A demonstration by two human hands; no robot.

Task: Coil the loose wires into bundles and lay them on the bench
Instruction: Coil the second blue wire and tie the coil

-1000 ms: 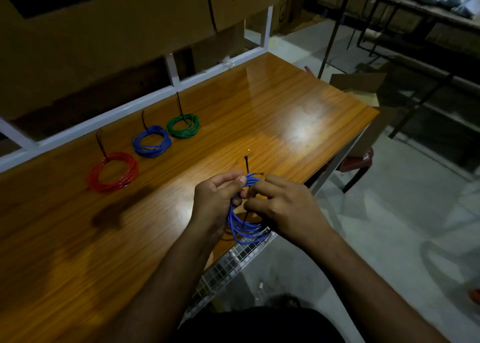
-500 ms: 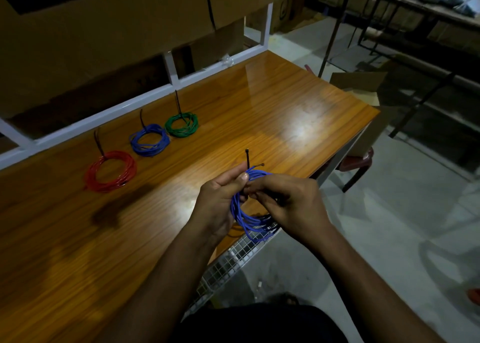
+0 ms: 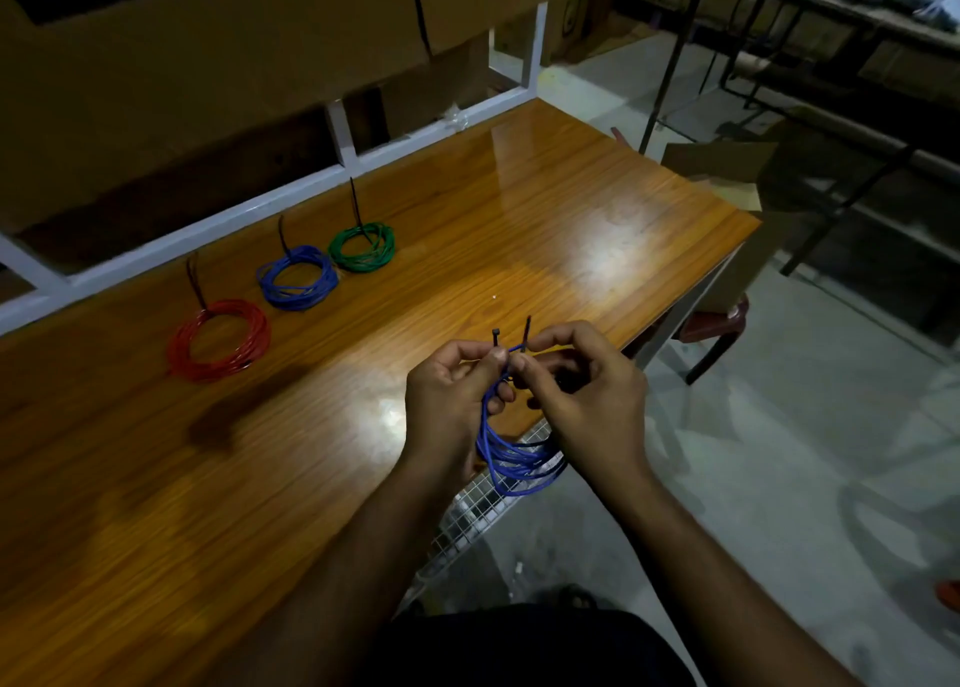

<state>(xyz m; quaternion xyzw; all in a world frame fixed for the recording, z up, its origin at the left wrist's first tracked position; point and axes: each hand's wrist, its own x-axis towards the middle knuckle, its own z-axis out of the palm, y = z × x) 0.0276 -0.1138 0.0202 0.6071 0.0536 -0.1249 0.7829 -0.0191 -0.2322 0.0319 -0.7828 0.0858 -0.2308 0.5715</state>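
Your left hand [image 3: 452, 395] and right hand [image 3: 587, 395] are both pinched on the top of the blue coil [image 3: 514, 457], which hangs below your fingers over the bench's [image 3: 519, 208] near edge, probably so the two upright ends of the black tie [image 3: 496, 337] can be joined. Well beyond your grip to the left, the red bundle [image 3: 218, 338], blue bundle [image 3: 297, 283] and green bundle [image 3: 362, 247] lie in a row, and nothing stands between.
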